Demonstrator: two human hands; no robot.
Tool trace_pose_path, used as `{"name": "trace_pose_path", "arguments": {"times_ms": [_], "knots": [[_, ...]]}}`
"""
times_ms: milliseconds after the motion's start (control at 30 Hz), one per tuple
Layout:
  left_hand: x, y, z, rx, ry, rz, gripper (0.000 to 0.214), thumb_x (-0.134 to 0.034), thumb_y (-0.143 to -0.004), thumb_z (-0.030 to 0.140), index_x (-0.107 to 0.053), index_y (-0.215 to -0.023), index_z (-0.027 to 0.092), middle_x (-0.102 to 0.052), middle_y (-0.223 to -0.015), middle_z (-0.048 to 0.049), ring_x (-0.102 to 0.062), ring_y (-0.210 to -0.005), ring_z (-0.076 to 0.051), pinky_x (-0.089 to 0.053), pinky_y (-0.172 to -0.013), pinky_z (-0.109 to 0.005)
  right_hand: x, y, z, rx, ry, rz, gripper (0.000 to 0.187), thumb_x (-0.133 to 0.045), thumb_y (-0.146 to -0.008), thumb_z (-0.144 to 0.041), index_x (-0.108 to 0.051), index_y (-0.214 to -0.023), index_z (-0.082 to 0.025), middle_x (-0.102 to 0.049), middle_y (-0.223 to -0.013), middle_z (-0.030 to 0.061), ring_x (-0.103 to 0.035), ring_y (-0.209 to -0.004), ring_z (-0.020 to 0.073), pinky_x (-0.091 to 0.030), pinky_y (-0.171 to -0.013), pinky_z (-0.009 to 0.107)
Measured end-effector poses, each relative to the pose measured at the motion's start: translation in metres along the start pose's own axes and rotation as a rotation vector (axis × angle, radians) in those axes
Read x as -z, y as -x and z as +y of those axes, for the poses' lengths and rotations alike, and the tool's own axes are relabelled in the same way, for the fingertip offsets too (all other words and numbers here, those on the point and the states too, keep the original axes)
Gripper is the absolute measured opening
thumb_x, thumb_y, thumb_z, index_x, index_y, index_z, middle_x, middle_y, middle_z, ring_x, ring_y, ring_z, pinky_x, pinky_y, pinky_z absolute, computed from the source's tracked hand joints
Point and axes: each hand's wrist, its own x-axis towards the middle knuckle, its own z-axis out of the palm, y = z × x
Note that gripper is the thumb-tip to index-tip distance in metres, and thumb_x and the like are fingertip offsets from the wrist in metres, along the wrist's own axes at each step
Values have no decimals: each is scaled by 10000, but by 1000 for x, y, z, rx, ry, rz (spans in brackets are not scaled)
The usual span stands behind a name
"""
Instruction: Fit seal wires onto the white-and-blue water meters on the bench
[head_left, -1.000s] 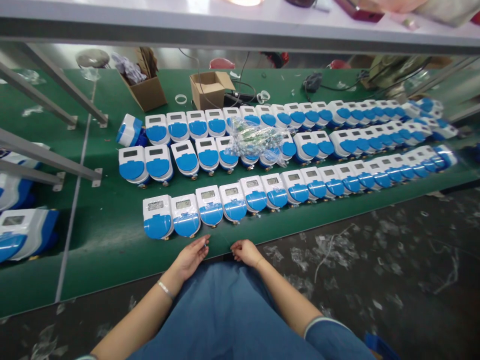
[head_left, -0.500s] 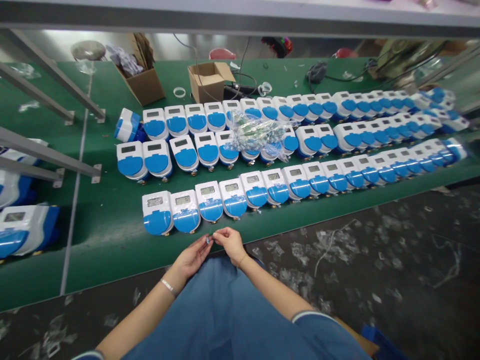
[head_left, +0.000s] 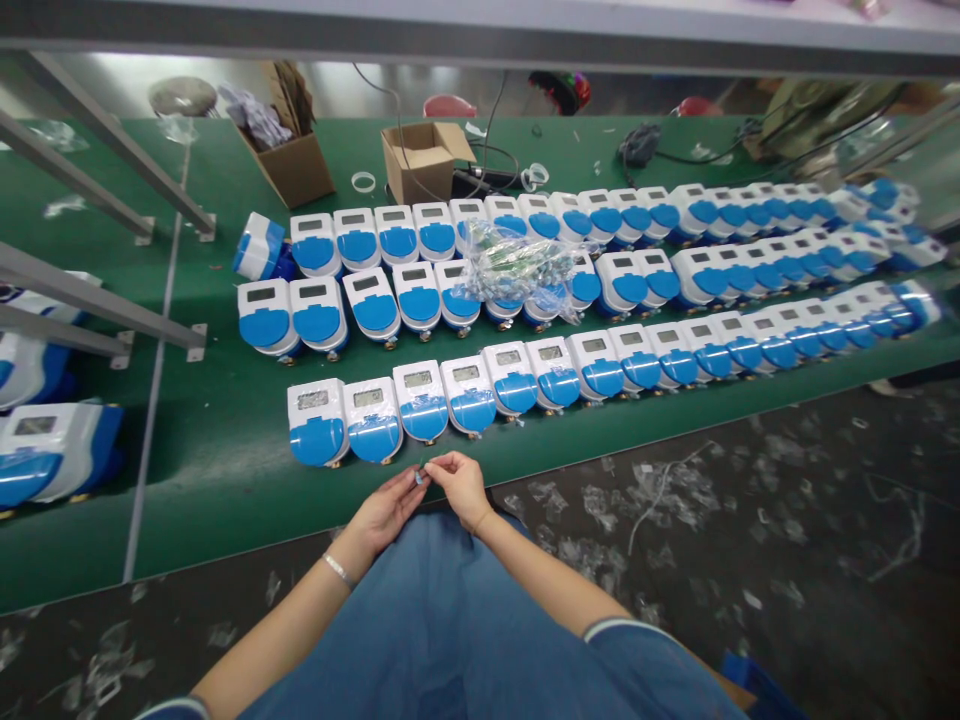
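Along the near edge of the green worktop [head_left: 225, 430] stands a row of blue-and-white devices [head_left: 516, 392]; a clear plastic bag [head_left: 510, 262] lies on the devices behind. The left hand [head_left: 386, 512] and right hand [head_left: 463, 488], apart one second ago, now meet, so both seem to serve one small bluish piece [head_left: 419, 478] near this edge: the left holds it (whether the right also grips, I cannot tell).

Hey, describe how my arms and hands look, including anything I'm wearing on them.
Your left hand and right hand are ungloved. A pale, silvery bracelet circles the left wrist; the right seems to have a thin band. The right sleeve is short and blue with a pale-trimmed edge.
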Motion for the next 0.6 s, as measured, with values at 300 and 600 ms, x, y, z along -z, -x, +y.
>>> {"name": "trace_pose_path", "arguments": {"times_ms": [300,600], "knots": [[-4,3,-1,-27,-27,6,117,-579,-813,52,-653,-893,94,-700,-938,-117,-674,-859,-161,-558,-776,-227,0,-3,10,23,66,-35,193,-702,-647,-316,-648,-717,-145,-689,-713,48,-647,-671,169,-510,-685,281],[-1,-5,-2,32,-39,30,63,-621,-783,53,-665,-809,89,-703,-898,-122,-675,-845,-160,-549,-780,-209,1,-8,8,-96,22,-32,232,-522,-811,-414,-536,-829,-183,-689,-663,38,-682,-718,181,-519,-680,288]]}}
